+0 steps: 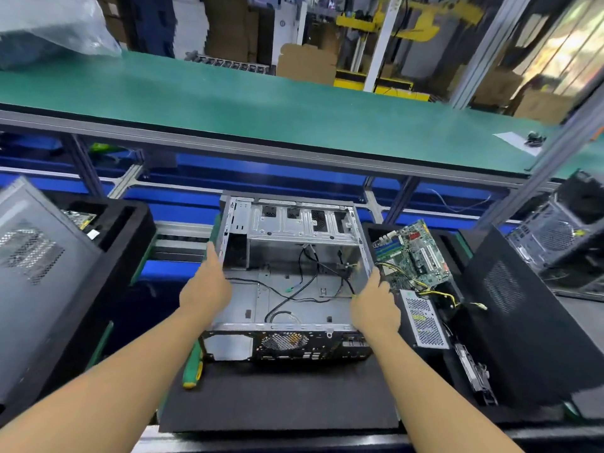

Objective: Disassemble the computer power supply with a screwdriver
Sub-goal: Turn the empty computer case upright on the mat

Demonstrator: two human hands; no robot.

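Bare steel case sits at centre frame, with the left hand gripping its left wall and the right hand clasping its right wall. The power supply lies just right of the case, below the circuit board. If the case is lifted or swung, its loose cables could snag. It could also knock the green screwdriver at lower left.

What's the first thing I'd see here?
The open metal case in the middle, with loose wires inside, the left hand and right hand holding its side walls. Right of it a green circuit board stands tilted; a green screwdriver lies at the case's near left corner.
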